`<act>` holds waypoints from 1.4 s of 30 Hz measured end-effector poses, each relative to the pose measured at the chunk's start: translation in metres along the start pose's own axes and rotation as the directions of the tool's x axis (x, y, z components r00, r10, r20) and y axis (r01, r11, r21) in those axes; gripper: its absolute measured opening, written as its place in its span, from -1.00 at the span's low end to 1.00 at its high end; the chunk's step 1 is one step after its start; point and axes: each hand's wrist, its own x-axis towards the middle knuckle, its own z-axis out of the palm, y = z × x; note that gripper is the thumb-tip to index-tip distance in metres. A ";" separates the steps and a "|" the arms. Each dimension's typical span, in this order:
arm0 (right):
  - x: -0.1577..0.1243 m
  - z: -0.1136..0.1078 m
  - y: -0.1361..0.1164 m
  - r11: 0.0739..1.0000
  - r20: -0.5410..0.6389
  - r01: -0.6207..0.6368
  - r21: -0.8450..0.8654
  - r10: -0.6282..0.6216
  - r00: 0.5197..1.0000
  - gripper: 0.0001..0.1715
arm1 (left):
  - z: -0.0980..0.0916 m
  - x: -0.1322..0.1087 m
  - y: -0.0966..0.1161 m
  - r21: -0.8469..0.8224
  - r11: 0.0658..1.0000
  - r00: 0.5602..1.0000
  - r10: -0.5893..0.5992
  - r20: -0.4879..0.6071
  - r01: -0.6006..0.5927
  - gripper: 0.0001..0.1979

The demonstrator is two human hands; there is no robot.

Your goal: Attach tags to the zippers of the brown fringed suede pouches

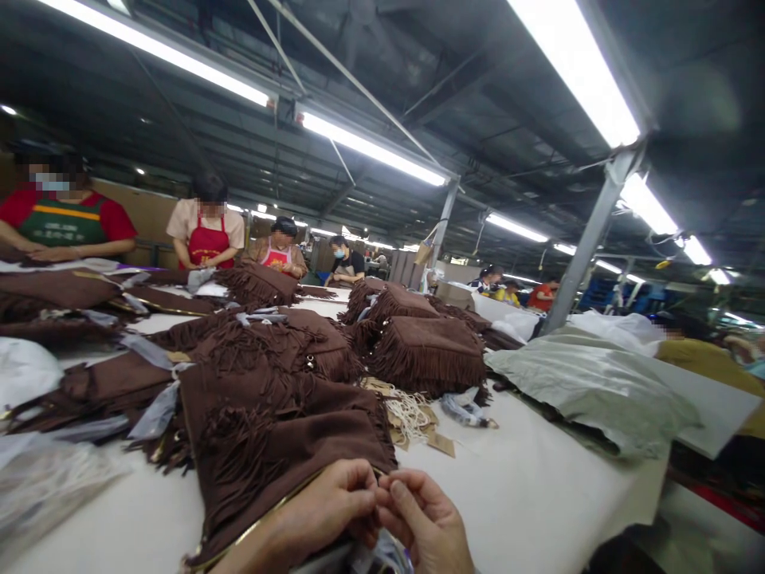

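The brown fringed bag (280, 454) lies flat on the white desk (526, 494) just in front of the person, at the lower middle of the view; it is dark brown suede-like cloth with long fringe across its front and a thin gold edge along its lower side. The left hand (323, 514) and the right hand (427, 522) meet at the bag's near edge, fingertips pinched together on something very small; what each grip holds cannot be told. Behind it more brown fringed bags (427, 351) are piled along the desk, with paper hang tags on white strings (412, 414) between them. On the right lies a grey-green plastic cover (591, 391). Co-workers in red aprons (206, 231) stand at the far left side of the desk.
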 end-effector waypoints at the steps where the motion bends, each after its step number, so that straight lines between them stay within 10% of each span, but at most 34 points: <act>1: 0.000 0.000 -0.001 1.000 -0.002 0.009 -0.007 -0.009 1.000 -0.46 | 0.000 0.000 0.001 0.006 1.000 1.000 -0.001 -0.013 0.001 -0.64; 42: 0.002 -0.015 0.014 0.918 0.024 0.247 -0.310 -0.252 0.968 -0.54 | 0.013 0.013 -0.009 -0.207 0.955 0.948 0.151 -0.280 -0.213 -0.77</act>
